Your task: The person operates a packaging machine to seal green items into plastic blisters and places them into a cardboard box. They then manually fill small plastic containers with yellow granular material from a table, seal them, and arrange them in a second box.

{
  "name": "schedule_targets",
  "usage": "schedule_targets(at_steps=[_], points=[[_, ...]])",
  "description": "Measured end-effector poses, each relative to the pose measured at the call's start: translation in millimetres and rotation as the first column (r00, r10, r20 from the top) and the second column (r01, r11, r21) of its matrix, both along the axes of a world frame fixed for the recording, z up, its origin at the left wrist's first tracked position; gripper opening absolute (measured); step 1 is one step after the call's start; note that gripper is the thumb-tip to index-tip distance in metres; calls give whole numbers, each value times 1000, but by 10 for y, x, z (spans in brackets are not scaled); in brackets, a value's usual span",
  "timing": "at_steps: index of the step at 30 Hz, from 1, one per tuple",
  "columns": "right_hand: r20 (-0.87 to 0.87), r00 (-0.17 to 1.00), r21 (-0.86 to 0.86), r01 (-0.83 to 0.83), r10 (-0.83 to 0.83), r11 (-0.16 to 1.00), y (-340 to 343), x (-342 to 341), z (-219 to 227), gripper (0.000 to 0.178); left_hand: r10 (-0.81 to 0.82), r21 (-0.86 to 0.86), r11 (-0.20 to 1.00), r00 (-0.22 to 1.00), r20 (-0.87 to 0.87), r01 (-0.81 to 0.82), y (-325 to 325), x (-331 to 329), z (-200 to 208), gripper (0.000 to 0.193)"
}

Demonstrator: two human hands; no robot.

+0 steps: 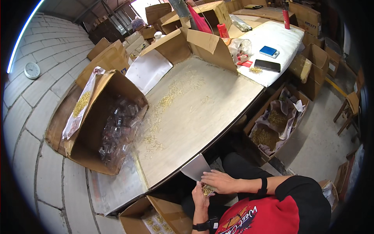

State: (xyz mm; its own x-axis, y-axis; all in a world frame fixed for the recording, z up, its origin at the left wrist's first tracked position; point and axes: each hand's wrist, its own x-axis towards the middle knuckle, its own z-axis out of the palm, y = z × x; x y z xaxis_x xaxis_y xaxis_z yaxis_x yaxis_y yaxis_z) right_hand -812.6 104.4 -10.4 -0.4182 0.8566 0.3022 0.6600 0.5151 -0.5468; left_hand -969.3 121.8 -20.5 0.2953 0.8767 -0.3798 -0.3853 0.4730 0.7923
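Close to my body, below the table's near edge, my left hand (pixel 200 199) is closed around a small heap of thin gold-coloured metal pieces (pixel 207 190). Whether a container lies under the heap I cannot make out. Just above it, my right hand (pixel 220 181) stretches its fingers out flat toward the left hand. Its fingertips meet the lower edge of a pale, flat rectangular sheet (pixel 196 167), which stands tilted at the table edge. More of the thin gold pieces (pixel 167 102) are strewn over the wooden tabletop (pixel 210 113).
A tipped carton (pixel 86 146) with clear plastic boxes (pixel 119 126) stands left. A lined carton (pixel 269 154) at right holds gold pieces. Below, another carton (pixel 134 218) holds small filled packs. A phone (pixel 267 65) and blue pocket scale (pixel 269 51) lie on white cloth.
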Motion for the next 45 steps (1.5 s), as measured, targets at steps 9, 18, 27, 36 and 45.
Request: schedule_targets(at_steps=[9,18,27,36,45], points=[[177,984,94,9,-26,996,-103,-47,18,61,215,8,977,977,-12,-214,16,58,-245,22],[-92,993,32,-69,72,997,47,37,90,61,228,124,969,966,-119,-213,-15,141,26,21],[-684,524,-625,-61,-507,779,119,361,54,27,-30,30,999,985,169,25,40,-78,124,40],[-580,703,-464,130,-412,876,271,137,10,17,-193,113,977,973,126,179,-33,-129,163,56],[-468,825,-268,209,-316,941,254,171,-90,17,-127,57,990,992,23,126,-28,-18,43,48]])
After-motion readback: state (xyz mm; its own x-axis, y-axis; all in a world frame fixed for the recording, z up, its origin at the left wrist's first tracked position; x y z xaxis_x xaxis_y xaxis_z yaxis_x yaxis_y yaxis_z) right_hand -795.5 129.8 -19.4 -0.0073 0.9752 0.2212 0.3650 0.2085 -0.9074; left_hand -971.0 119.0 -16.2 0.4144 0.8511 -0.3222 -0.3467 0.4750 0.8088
